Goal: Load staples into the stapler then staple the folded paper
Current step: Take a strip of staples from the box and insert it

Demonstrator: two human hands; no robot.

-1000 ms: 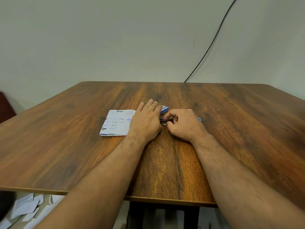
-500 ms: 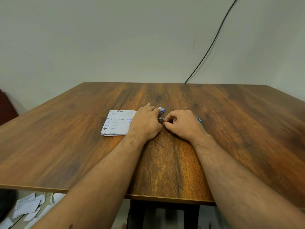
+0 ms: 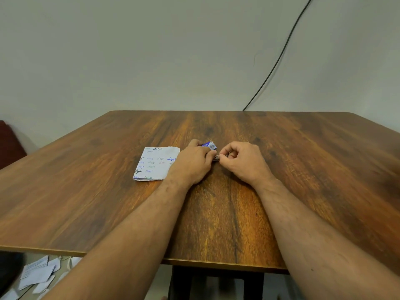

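The loading step is judged to be in progress and not yet complete. A short strip of staples (image 3: 217, 157) is seen pinched between the fingertips of the two hands, just above the wooden table (image 3: 303, 169). The stapler itself cannot be made out with certainty; it may be hidden under the right hand (image 3: 243, 162), which is curled closed, thumb and forefinger pressed onto the right end of the strip. The left hand (image 3: 191, 163) is laid knuckles-up, its fingers bent inward and pinching the strip's left end. A small blue staple box (image 3: 209, 145) is noted just beyond the left fingers, resting on the table.

The folded paper (image 3: 156, 163), covered in handwritten words, is lying flat on the table just left of the left hand, its right edge partly covered by that hand. No staple is visible in it, so the stapling is taken as still to be done.

Both forearms are extended forward from the near table edge, converging at the strip.
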